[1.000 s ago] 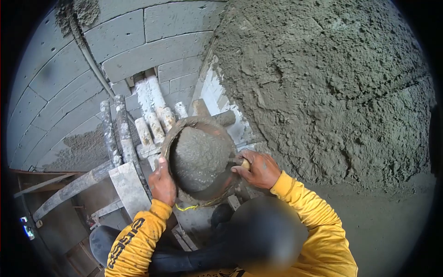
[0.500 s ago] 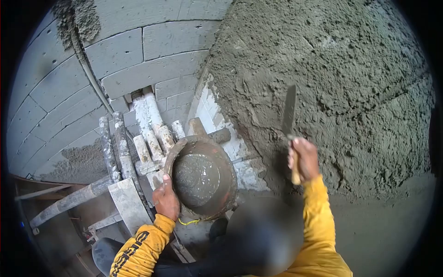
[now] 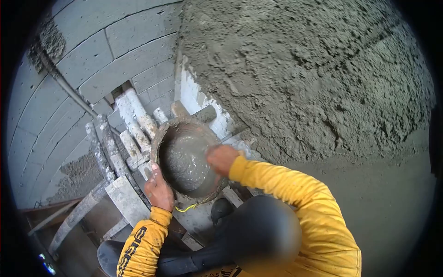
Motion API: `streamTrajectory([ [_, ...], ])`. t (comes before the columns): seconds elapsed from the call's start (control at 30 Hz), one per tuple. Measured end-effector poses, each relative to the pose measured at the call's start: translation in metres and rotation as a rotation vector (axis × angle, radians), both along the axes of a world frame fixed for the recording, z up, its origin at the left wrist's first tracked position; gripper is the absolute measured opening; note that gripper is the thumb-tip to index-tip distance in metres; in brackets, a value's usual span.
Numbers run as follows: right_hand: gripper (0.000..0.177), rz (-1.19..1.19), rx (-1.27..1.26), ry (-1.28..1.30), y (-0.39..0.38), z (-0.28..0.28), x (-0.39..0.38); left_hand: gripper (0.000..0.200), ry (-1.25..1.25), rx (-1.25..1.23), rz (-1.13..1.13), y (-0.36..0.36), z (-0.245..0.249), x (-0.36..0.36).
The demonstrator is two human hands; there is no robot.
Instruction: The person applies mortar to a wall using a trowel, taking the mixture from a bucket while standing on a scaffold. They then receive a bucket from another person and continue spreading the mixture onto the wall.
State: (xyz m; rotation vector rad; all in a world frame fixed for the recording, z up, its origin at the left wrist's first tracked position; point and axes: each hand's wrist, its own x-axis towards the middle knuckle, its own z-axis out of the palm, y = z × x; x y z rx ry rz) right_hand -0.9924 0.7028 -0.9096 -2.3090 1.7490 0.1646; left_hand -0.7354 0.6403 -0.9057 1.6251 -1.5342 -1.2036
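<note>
Round metal pan [image 3: 162, 131] sitting just left of frame centre, mouth facing up toward the camera and tilting slightly. Its rusty brown walls are showing, and the rim is carrying a rough grey crust all round. Wet mortar [image 3: 181, 162] is lying low in the bottom, grey and glossy, smearing up the wall toward 9 o'clock. The wall from 3 to 5 o'clock is showing bare brown. Left hand [image 3: 159, 191] is gripping the rim at 7 o'clock, thumb lying over the edge. Right hand [image 3: 222, 158] is hanging over the rim at 3 o'clock, fingers curling and blurring; not showing what it is holding.
</note>
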Motion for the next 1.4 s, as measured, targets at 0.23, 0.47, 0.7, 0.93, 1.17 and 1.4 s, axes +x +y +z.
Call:
streamTrajectory([
  [0.23,0.023,-0.220,0.311,-0.272,0.024,0.005,0.014,0.065,0.127,0.076,-0.034,-0.009,-0.007,-0.005],
  [0.47,0.033,-0.462,0.168,-0.463,0.046,0.022,0.003,0.062,0.097,-0.040,-0.009,-0.011,-0.012,-0.003],
  [0.7,0.034,-0.453,0.130,-0.340,0.037,0.030,-0.004,0.071,0.097,0.149,0.144,-0.018,-0.012,0.011],
  [0.93,0.040,-0.382,0.082,-0.458,-0.002,0.110,0.002,0.075,0.083,0.126,0.137,-0.018,-0.037,0.022],
  [1.17,0.026,-0.689,0.448,-1.278,-0.118,0.153,-0.051,0.075,0.085,0.182,0.131,-0.019,-0.025,0.020],
  [1.4,0.026,-1.004,-0.398,-1.403,-0.024,0.188,-0.111,0.075,-0.014,0.177,0.068,-0.018,-0.006,0.018],
])
